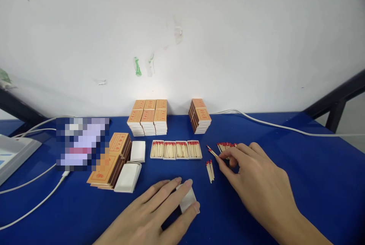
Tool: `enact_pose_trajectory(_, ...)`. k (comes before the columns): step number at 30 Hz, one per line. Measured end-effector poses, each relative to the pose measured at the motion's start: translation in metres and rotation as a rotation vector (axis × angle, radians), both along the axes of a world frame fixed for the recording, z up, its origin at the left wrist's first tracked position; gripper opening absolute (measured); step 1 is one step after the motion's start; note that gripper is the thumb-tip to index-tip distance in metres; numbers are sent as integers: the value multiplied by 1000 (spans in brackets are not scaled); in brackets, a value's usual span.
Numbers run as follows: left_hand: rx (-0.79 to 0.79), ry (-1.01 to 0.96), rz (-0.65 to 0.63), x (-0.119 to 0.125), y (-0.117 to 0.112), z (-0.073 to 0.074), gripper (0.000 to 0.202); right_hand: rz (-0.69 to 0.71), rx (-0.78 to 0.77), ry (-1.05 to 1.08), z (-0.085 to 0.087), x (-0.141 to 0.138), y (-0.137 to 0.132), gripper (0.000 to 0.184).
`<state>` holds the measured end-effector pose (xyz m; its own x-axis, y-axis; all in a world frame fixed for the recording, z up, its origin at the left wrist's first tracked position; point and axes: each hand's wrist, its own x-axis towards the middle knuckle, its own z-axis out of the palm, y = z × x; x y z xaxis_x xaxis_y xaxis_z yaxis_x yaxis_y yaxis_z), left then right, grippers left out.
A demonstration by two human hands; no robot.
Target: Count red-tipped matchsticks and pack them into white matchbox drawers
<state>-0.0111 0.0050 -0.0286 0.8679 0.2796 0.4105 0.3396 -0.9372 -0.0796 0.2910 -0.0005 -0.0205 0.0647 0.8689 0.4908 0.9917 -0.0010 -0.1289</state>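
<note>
My right hand pinches one or two matchsticks between thumb and index finger, red heads pointing up and left. A pile of loose matchsticks lies partly hidden behind that hand. Several more matchsticks rest in a small row on the blue table just left of it. My left hand grips an empty-looking white matchbox tray, with the thumb on its near right edge and fingertips at its far edge. Beyond both hands, several trays filled with red-headed matches stand side by side.
Orange matchbox sleeves are stacked at the left beside white trays. Stacked matchboxes and a smaller stack stand by the wall. A pixelated device and a white cable are on the blue table.
</note>
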Motion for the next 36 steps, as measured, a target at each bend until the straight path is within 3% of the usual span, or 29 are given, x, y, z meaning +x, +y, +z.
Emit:
enact_pose_trajectory(14, 8, 76, 4, -7, -2, -7, 58, 11, -208, 115, 15, 2, -16, 28)
enact_pose_trajectory(19, 48, 82, 22, -7, 0, 0, 51, -2, -284, 160, 18, 2, -15, 29)
enact_pose_trajectory(23, 103, 125, 19, -7, 2, 6, 53, -23, -288, 192, 21, 2, -14, 27)
enact_pose_trajectory(36, 36, 73, 10, -9, -1, -7, 52, -39, -250, 187, 23, 5, -11, 28)
